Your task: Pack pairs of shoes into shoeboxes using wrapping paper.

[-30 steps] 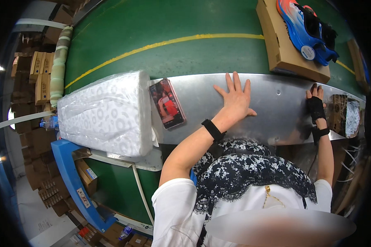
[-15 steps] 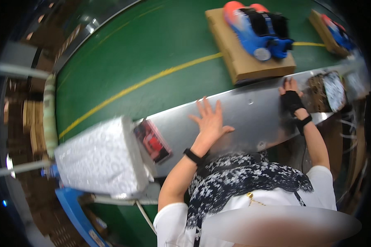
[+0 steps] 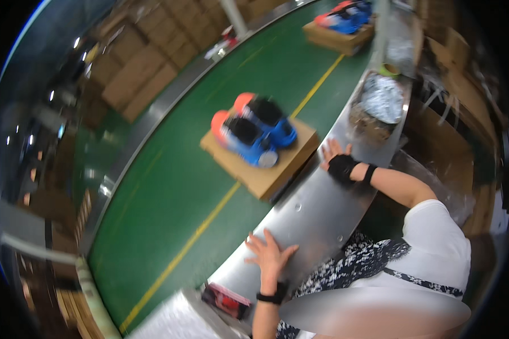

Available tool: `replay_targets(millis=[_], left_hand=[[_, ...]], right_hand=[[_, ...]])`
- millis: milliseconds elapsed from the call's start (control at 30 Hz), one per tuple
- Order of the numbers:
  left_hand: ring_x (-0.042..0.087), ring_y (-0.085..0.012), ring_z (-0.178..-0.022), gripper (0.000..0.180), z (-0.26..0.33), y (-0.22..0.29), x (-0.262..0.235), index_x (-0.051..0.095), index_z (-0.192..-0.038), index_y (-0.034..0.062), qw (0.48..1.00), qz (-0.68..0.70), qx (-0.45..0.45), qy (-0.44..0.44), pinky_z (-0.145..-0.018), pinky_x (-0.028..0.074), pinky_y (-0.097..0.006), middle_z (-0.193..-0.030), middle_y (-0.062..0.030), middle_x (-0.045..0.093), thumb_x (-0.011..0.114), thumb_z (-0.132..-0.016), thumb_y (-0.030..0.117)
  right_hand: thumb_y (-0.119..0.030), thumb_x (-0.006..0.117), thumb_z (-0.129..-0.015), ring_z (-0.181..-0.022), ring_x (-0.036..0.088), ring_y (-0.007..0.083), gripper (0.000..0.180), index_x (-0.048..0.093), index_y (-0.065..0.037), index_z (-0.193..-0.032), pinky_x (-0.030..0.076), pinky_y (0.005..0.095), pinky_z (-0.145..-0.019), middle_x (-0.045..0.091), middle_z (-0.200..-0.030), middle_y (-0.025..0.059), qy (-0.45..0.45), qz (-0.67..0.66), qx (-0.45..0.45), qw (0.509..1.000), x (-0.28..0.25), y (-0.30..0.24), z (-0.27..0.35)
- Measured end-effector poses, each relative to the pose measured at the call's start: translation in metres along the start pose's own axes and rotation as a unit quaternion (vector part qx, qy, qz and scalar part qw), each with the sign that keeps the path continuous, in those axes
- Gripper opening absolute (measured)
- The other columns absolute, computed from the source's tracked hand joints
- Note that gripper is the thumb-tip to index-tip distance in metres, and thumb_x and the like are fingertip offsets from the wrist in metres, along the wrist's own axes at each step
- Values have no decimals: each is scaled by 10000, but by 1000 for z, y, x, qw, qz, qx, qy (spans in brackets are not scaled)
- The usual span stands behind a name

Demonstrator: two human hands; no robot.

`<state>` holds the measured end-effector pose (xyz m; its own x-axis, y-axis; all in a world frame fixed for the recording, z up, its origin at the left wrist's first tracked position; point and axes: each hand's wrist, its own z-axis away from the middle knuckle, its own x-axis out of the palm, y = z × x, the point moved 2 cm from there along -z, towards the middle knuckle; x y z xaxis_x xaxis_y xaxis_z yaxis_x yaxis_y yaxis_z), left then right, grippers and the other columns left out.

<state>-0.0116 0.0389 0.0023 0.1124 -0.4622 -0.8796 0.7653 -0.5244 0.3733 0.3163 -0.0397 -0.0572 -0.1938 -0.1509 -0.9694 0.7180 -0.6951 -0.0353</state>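
One metal ledge [image 3: 316, 219] lies beneath — fingers [image 3: 271, 240] spread

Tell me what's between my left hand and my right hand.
In the head view, a stretch of the metal ledge, with a small round fitting on its surface, lies between your left hand and your right hand.

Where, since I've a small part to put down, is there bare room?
The metal ledge is bare between the left hand and right hand. The green surface is bare left of the shoe-topped carton. It's crowded beyond the right hand, by the crinkled silvery bundle, and around the phone and white package.
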Motion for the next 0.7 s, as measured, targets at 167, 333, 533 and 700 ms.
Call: replay_targets(millis=[167,333,533,700], left_hand=[[27,-524,-1223,1028,10,-1,-4,261,-1281,8,999,-11,-27,-17,-818,84,-738,-1314,-361,63,723,-524,528],[29,-517,-1229,1065,10,1,-6,255,-1286,11,1000,-10,-27,-12,-821,84,-736,-1317,-359,64,720,-502,561],[67,-520,-1215,982,7,2,-10,277,-1276,33,1000,-1,-11,15,-798,98,-750,-1308,-353,94,730,-538,495],[61,-525,-1215,1017,6,-7,-7,278,-1275,32,999,0,-18,29,-797,108,-751,-1310,-340,85,734,-513,527]], right_hand=[[-458,389,-818,-1299,52,354,658,243,-53,-1317,105,692,-885,92,-1389,222,0,-50,-42,998,-12,-10,13],[-342,428,-789,-1286,30,401,614,250,-69,-1309,110,682,-893,91,-1384,228,-45,-91,-9,995,-22,-23,34],[-246,612,-692,-1006,481,347,357,543,-58,-988,410,432,-802,469,-1150,179,81,-283,-345,891,-74,-61,54],[-109,670,-624,-907,522,285,295,568,-62,-897,412,380,-759,546,-1013,106,473,-251,-383,753,-183,-109,70]])
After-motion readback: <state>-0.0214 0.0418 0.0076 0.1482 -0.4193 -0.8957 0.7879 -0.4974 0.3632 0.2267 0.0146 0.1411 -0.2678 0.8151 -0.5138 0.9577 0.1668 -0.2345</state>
